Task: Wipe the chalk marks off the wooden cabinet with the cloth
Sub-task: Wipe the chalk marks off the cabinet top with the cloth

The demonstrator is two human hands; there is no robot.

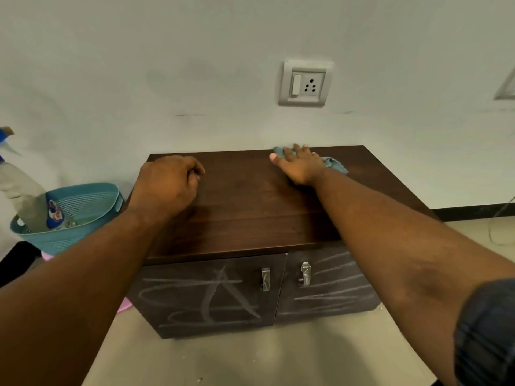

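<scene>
1. Along the far edge of the dark brown wooden cabinet [250, 213] top, the right hand [299, 165] lies flat with fingers spread, pressing down the crumpled blue-grey cloth [335, 165]. A long stroke could push the cloth off the back edge against the wall.
2. White chalk marks [223, 296] cover both door fronts, so wiping only the top leaves the task undone.
3. Near the far left corner the left hand [167, 185] rests in a curled fist, apparently holding nothing. Leaning hard there could shift the cabinet.
4. A bunched cloth may smear chalk around the metal door handles [265, 278].
5. A teal plastic basket [92, 207] stands just beside the left edge, and a swinging elbow could tip it.
</scene>
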